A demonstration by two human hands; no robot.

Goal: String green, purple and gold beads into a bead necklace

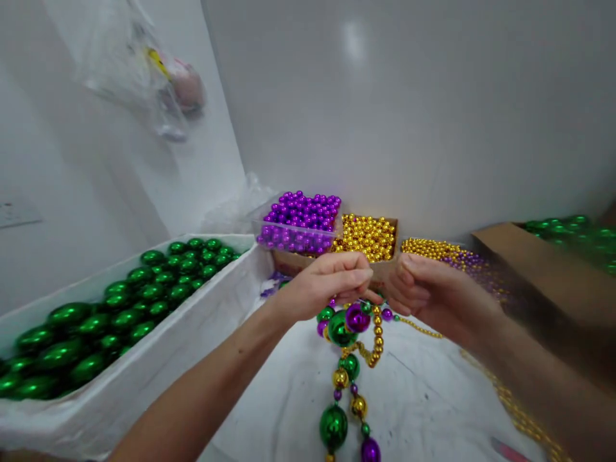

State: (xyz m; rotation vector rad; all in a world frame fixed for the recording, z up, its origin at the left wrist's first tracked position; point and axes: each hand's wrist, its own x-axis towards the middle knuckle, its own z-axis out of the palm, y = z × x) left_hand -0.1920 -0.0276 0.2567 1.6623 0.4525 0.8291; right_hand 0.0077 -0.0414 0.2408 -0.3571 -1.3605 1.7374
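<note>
My left hand (332,282) is closed in a pinch, thumb against the bent forefinger. A strand of green, purple and gold beads (342,328) gathers right under its fingers and hangs down in two lengths. Close beside it, my right hand (428,289) is also closed, thumb pressed on the curled fingers. Whatever thin thing lies between its fingertips is too small to make out. Small gold beads (378,333) loop below the gap between both hands.
A white foam box (202,314) of large green beads stands at left. Behind the hands are a clear tub of purple beads (301,218), a box of gold beads (368,237) and small gold beads (428,248). A cardboard box (539,269) is at right; gold bead strands (522,410) lie below.
</note>
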